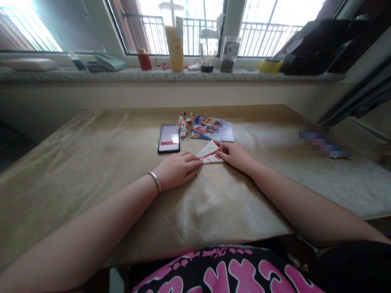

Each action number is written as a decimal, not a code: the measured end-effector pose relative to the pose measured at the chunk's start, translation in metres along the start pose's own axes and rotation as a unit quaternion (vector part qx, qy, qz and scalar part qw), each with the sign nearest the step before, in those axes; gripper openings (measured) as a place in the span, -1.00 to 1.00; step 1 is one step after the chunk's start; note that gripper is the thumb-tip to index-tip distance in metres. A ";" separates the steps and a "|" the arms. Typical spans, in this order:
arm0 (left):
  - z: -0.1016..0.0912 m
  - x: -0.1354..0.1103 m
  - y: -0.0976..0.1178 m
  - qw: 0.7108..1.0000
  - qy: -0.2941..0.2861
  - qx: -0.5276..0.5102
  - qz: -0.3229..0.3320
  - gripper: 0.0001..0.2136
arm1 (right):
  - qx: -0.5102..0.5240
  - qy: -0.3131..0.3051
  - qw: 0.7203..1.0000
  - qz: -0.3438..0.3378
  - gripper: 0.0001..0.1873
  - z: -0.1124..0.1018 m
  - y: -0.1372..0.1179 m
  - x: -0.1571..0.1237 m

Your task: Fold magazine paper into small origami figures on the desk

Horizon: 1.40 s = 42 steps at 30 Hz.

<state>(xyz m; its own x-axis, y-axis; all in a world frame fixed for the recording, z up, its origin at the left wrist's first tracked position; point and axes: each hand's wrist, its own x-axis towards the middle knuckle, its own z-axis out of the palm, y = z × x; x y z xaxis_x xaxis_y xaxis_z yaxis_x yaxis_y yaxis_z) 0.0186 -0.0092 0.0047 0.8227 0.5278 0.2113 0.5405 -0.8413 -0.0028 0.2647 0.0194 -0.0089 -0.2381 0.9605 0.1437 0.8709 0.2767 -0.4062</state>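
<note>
A folded piece of printed paper (210,153), white with red and orange print, lies on the table between my hands. It is folded to a triangle that narrows toward the left. My left hand (179,169), with a silver bangle at the wrist, rests flat with fingers stretched out, their tips on the paper's left point. At the paper's right end, my right hand (236,156) pinches the edge between thumb and curled fingers. Just beyond are a phone (170,139) with a lit screen, a folded paper figure (185,122) and a stack of colourful printed sheets (210,128).
A beige cover lies over the table (195,211). Toward the right edge is a blurred bluish item (324,142). On the stone windowsill (195,76) behind stand a tall yellow-filled container (174,44), clear jars (230,55), a red bottle (144,60) and a black object (311,49).
</note>
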 end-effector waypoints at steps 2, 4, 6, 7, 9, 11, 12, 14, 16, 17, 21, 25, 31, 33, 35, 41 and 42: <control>0.001 0.000 0.000 1.000 0.001 -0.002 -0.004 -0.67 | -0.001 -0.004 1.000 0.001 -0.80 -0.001 0.000 0.001; 0.001 0.000 0.000 1.000 0.004 -0.004 -0.007 -0.68 | -0.001 -0.006 1.000 0.003 -0.81 -0.001 -0.001 0.001; 0.001 0.001 0.000 1.000 0.007 -0.006 -0.009 -0.68 | 0.002 -0.005 1.000 0.002 -0.82 -0.002 -0.001 0.001; 0.001 0.001 0.000 1.000 0.007 -0.007 -0.009 -0.68 | 0.003 -0.004 1.000 0.001 -0.82 -0.002 -0.002 0.001; 0.001 0.001 0.000 1.000 0.003 -0.008 -0.008 -0.68 | 0.007 -0.003 1.000 -0.002 -0.82 -0.003 -0.002 0.000; 0.000 0.001 0.001 1.000 -0.003 -0.007 -0.008 -0.68 | 0.012 -0.001 1.000 -0.004 -0.82 -0.002 -0.002 0.000; 0.000 0.001 0.001 1.000 -0.004 -0.006 -0.009 -0.68 | 0.016 0.000 1.000 -0.005 -0.82 -0.002 -0.002 0.000; 0.000 0.001 0.001 1.000 -0.004 -0.003 -0.011 -0.67 | 0.024 0.003 1.000 -0.003 -0.82 0.000 0.000 0.001; 0.000 0.001 0.001 1.000 -0.002 -0.001 -0.011 -0.67 | 0.029 0.008 1.000 -0.001 -0.83 0.002 0.002 0.001; 0.000 0.001 0.001 1.000 0.000 0.000 -0.010 -0.68 | 0.030 0.019 0.999 0.000 -0.84 0.003 0.003 0.001; 0.000 0.001 0.001 1.000 0.002 0.004 -0.005 -0.67 | 0.006 0.118 0.991 -0.061 -0.83 0.002 0.003 -0.002; 0.000 0.001 0.002 1.000 0.003 0.014 0.000 -0.67 | -0.079 0.123 0.959 -0.244 -0.78 -0.003 -0.007 -0.009; 0.000 0.000 -0.002 1.000 0.010 -0.001 0.007 -0.66 | -0.076 0.032 0.913 -0.399 -0.71 0.003 -0.015 -0.013; 0.001 -0.001 -0.005 1.000 0.013 -0.018 0.017 -0.65 | -0.070 0.029 0.923 -0.378 -0.70 0.006 -0.013 -0.013; 0.001 -0.003 -0.009 0.999 0.015 -0.036 0.031 -0.63 | -0.075 0.035 0.930 -0.358 -0.68 0.008 -0.011 -0.013; 0.002 -0.004 -0.015 0.998 0.010 -0.044 0.041 -0.63 | -0.090 0.033 0.923 -0.371 -0.67 0.005 -0.013 -0.015; 0.002 -0.004 -0.014 0.998 0.009 -0.040 0.040 -0.63 | -0.099 0.033 0.924 -0.368 -0.67 0.004 -0.014 -0.015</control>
<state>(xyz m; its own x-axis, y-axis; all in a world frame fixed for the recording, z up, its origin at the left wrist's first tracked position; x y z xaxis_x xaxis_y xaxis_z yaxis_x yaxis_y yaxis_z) 0.0080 0.0008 0.0020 0.8592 0.4561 0.2316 0.4562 -0.8881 0.0566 0.2542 0.0013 -0.0092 -0.7761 0.5089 0.3723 0.5465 0.8375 -0.0055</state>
